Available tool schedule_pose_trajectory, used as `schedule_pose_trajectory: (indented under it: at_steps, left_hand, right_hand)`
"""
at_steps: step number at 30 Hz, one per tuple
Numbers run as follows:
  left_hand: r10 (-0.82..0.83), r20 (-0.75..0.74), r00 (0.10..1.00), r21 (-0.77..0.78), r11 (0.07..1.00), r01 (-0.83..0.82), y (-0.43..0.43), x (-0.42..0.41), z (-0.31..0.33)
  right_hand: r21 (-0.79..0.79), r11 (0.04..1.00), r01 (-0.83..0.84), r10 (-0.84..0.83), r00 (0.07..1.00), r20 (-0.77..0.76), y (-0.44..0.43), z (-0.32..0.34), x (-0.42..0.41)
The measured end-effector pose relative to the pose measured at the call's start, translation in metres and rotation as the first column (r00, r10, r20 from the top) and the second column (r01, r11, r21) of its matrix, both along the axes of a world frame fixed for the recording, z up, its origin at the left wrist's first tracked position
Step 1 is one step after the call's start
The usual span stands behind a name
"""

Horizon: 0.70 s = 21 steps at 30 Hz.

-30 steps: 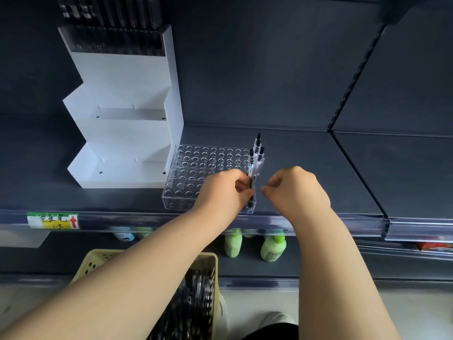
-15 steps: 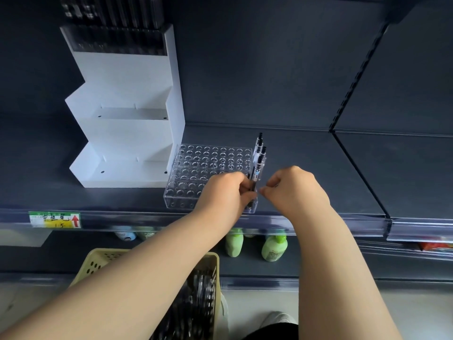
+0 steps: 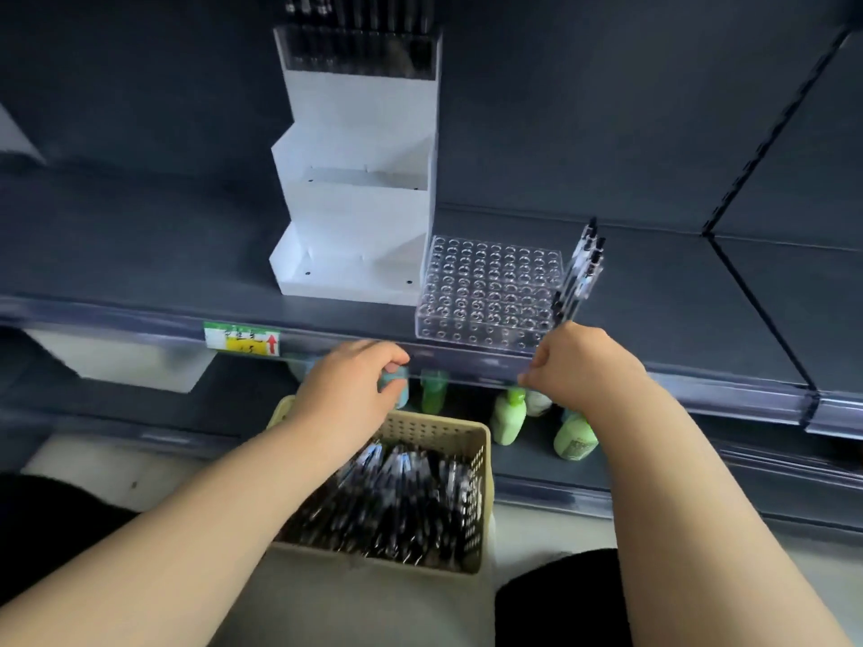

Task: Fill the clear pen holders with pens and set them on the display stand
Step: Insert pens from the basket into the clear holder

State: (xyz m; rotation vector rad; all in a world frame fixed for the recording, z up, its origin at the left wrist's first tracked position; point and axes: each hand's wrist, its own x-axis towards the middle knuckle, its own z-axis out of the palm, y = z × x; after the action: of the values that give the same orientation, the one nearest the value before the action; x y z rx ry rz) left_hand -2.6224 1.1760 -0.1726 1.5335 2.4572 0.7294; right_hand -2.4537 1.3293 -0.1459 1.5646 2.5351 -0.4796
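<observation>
A clear pen holder (image 3: 485,291) with a grid of holes sits on the dark shelf beside the white tiered display stand (image 3: 355,193). A few black pens (image 3: 581,277) stand in its right-hand column; the other holes are empty. A second holder full of pens (image 3: 359,44) stands on the stand's top tier. My left hand (image 3: 355,385) hovers over the far rim of the beige basket (image 3: 481,464) of pens, fingers loosely curled, holding nothing. My right hand (image 3: 579,366) is curled at the holder's front right corner, just below the standing pens, with nothing visible in it.
The shelf's front rail carries a green and yellow price tag (image 3: 242,338). Green bottles (image 3: 509,420) stand on the lower shelf behind the basket. The two lower tiers of the stand hold nothing. Dark shelf surface stretches to the right of the holder.
Both hands have pulled back from the standing pens towards the shelf's front edge. The left hand let go of the pens and dropped left, over the basket. The view tilted down.
</observation>
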Motion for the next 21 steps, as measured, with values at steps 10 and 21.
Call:
schedule_pose_trajectory:
  at_steps: [10,21]
  left_hand:
    - [0.212,0.158,0.964,-0.224,0.959,-0.174,-0.105,-0.043,-0.063]
    - [0.238,0.296,0.925,-0.305,0.941,-0.145,-0.091,-0.044,-0.115]
  right_hand:
    - [-0.089,0.989,-0.12,0.131,0.984,0.12,-0.082,-0.052,-0.05]
    - [-0.345,0.938,0.031,-0.08,0.989,-0.128,-0.147,-0.134,-0.077]
